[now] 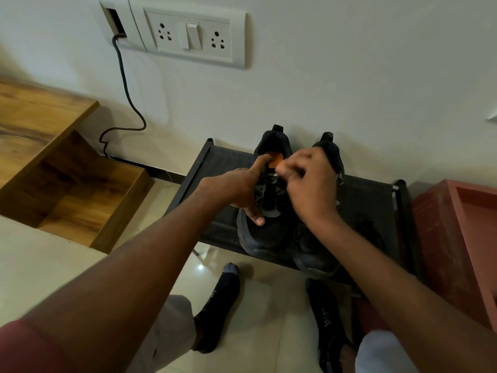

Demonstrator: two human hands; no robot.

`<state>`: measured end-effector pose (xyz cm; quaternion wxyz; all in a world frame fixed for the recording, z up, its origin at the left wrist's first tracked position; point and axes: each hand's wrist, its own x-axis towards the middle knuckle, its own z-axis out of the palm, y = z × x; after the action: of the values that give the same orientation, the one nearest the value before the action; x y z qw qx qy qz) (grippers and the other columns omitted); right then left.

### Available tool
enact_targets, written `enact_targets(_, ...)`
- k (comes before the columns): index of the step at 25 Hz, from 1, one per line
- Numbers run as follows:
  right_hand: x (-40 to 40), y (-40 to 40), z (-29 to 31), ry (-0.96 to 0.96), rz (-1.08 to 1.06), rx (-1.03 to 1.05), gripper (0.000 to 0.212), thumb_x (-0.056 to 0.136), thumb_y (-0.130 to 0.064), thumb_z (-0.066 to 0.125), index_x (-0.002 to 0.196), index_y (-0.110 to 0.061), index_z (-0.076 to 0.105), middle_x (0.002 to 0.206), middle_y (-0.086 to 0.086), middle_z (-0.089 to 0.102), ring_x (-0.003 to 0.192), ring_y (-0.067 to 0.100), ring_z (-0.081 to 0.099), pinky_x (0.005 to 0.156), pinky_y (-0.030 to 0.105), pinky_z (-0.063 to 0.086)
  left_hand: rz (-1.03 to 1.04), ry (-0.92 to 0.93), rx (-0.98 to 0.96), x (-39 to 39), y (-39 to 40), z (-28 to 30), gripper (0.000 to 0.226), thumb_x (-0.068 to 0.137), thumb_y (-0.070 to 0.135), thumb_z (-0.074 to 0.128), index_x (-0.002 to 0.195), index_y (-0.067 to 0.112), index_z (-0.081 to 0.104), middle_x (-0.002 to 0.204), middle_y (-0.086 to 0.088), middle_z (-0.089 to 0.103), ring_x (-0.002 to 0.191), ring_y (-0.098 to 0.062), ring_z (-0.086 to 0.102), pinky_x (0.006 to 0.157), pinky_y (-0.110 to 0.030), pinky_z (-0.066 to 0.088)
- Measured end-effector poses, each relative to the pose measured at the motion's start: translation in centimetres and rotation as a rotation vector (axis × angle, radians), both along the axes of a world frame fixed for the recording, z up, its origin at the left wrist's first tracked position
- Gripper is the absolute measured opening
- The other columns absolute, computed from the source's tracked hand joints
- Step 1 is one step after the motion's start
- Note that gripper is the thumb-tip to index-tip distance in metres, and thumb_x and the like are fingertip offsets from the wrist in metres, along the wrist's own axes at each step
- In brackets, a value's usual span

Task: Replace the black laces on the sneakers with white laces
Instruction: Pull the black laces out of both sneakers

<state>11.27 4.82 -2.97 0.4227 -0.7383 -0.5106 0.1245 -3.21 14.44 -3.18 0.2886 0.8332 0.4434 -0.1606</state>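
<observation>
Two black sneakers (265, 189) sit side by side on a dark rack (220, 162), toes toward the person. The left hand (239, 188) steadies the left sneaker; the right hand (306, 184), fingers curled, pinches at its laces (278, 191) near the top, probably loosening them. A wall stands just behind the heels; free room lies toward the person.

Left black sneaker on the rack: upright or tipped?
Upright. The left black sneaker sits sole-down on the black fabric rack, opening facing up with its orange insole visible, left hand steadying it.
</observation>
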Motion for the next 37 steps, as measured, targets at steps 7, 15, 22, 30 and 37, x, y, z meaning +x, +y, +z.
enact_targets(7, 1.0, -1.7, 1.5, -0.501, 0.207, -0.256, 0.024, 0.089, -0.039, 0.079, 0.112, -0.034, 0.077, 0.134, -0.008, 0.051, 0.123, 0.022, 0.046, 0.098, 0.046, 0.044, -0.016, 0.042, 0.000, 0.4, 0.2, -0.2, 0.153, 0.056, 0.040, 0.100, 0.150, 0.052, -0.020, 0.152, -0.016, 0.049, 0.138, -0.042, 0.048, 0.110, -0.064, 0.043)
enact_targets(15, 0.6, -0.2, 2.0, -0.038, -0.079, -0.005, 0.013, 0.091, -0.018, 0.072, 0.087, -0.029, 0.076, 0.088, -0.015, 0.072, 0.084, 0.005, 0.067, 0.086, 0.039, 0.052, -0.002, 0.008, -0.005, 0.1, 0.3, -0.2, 0.152, 0.055, 0.039, 0.101, 0.149, 0.054, -0.017, 0.152, -0.016, 0.048, 0.137, -0.043, 0.049, 0.109, -0.063, 0.044)
enact_targets(22, 0.7, 0.0, 0.8, 0.204, 0.212, -0.200, 0.013, 0.109, -0.018, 0.053, 0.111, -0.017, 0.066, 0.092, -0.007, 0.068, 0.078, -0.001, 0.063, 0.070, 0.009, 0.046, -0.023, 0.009, 0.001, 0.0, 0.3, -0.2, 0.155, 0.050, 0.046, 0.101, 0.148, 0.055, -0.019, 0.153, -0.014, 0.048, 0.134, -0.042, 0.052, 0.105, -0.063, 0.048)
enact_targets(30, 0.7, 0.4, 1.2, -0.461, 0.411, -0.518, 0.044, 0.085, -0.047, 0.083, 0.121, -0.027, 0.068, 0.114, -0.002, 0.051, 0.105, 0.020, 0.057, 0.084, 0.032, 0.046, -0.036, 0.031, 0.004, 0.0, 0.3, 0.0, 0.154, 0.053, 0.047, 0.100, 0.150, 0.052, -0.019, 0.151, -0.015, 0.051, 0.130, -0.040, 0.056, 0.106, -0.059, 0.048)
enact_targets(37, 2.4, 0.2, 3.0, -0.411, 0.256, -0.467, 0.013, 0.088, -0.030, 0.083, 0.097, -0.020, 0.083, 0.097, 0.002, 0.071, 0.089, 0.021, 0.069, 0.084, 0.037, 0.059, -0.008, 0.024, -0.006, 0.0, 0.1, 0.3, 0.151, 0.054, 0.042, 0.100, 0.147, 0.056, -0.017, 0.148, -0.016, 0.052, 0.128, -0.041, 0.056, 0.104, -0.061, 0.048)
